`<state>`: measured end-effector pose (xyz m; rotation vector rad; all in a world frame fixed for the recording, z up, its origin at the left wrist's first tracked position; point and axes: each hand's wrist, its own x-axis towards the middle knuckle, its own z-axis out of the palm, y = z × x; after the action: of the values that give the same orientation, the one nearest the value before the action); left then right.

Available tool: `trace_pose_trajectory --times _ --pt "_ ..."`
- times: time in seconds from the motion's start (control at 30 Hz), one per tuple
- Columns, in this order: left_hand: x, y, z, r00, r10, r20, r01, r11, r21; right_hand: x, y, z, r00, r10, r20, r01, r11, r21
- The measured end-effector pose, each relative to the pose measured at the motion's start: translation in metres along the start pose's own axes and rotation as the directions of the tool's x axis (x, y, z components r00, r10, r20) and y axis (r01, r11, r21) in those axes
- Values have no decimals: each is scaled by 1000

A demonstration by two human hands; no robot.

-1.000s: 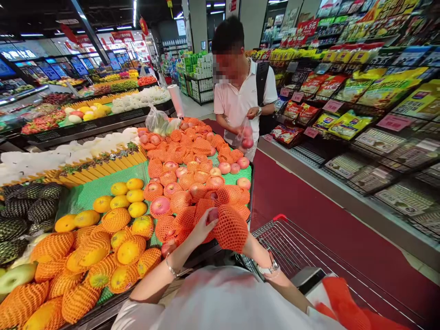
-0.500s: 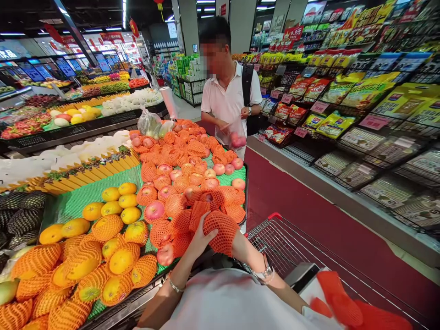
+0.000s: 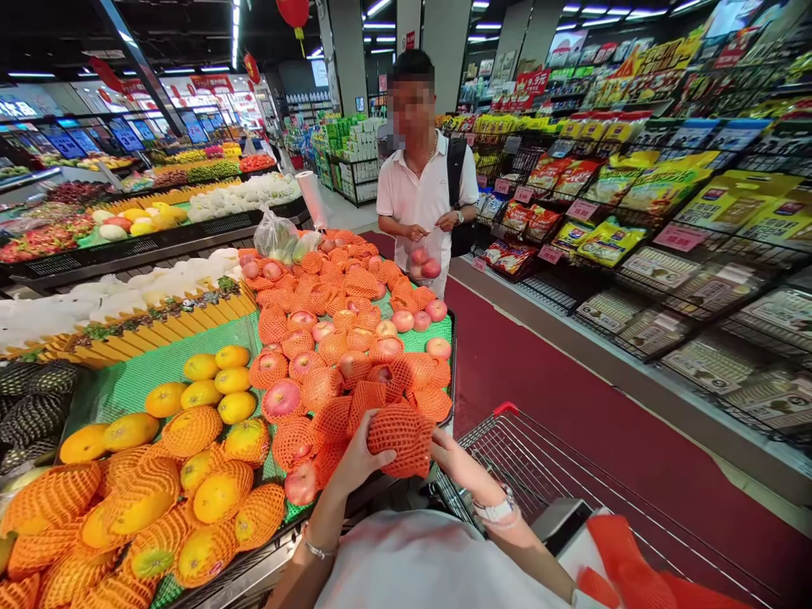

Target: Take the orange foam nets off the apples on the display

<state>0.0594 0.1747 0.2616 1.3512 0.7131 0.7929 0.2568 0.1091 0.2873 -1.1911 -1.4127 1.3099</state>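
Both my hands hold an apple wrapped in an orange foam net just above the near corner of the apple display. My left hand cups it from the left, fingers curled onto the net. From the right my right hand, watch on its wrist, grips the same net. The apple itself is hidden inside the net. Around it lie several red apples, some in orange nets, on green matting.
Netted yellow-orange fruit fills the bin to the left. A metal shopping cart stands to my right on the red floor. Another person in a white shirt stands at the far end holding a bag of apples. Snack shelves line the right.
The netted apple has come lower and nearer to me, and the net now covers the fruit fully. The person at the far end has straightened and shifted a little.
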Motion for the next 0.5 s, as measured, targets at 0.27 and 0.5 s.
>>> trace_pose_trajectory --times 0.27,0.5 --pt "-1 -33 6 948 -193 -252 90 925 -368 7 -4 16 985 -96 -142 82 991 -104" --pt "1 -40 8 884 -334 -328 4 706 -709 3 -30 10 981 -148 -125 80 900 -429"
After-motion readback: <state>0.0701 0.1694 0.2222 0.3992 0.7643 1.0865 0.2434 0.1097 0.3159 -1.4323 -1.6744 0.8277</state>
